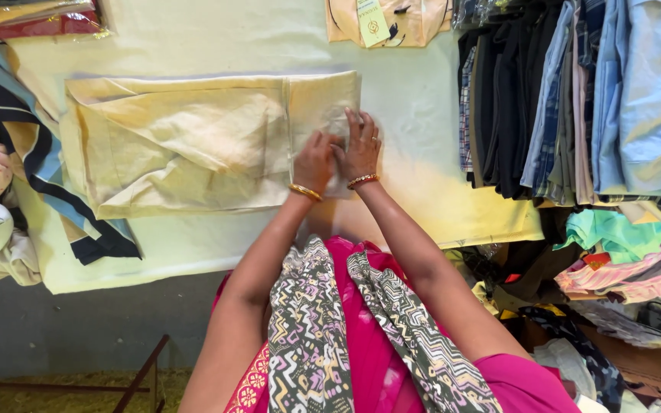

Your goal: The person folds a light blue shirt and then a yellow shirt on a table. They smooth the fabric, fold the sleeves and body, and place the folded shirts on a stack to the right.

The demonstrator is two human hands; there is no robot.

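Note:
A pale yellow folded cloth (193, 141) lies flat on a table covered with a light cream sheet (415, 84). Both hands rest on the cloth's right end, side by side. My left hand (314, 162) has its fingers curled on the fabric near the fold line, and I cannot tell whether it pinches the cloth. My right hand (361, 145) presses down with fingers spread flat on the same end. Gold bangles sit on both wrists.
Hanging shirts and dark garments (575, 92) fill the right side. Loose folded clothes (621, 260) pile at lower right. A striped blue cloth (32, 145) and more garments lie at the left edge. A packaged garment with a tag (384, 21) lies at the table's far side.

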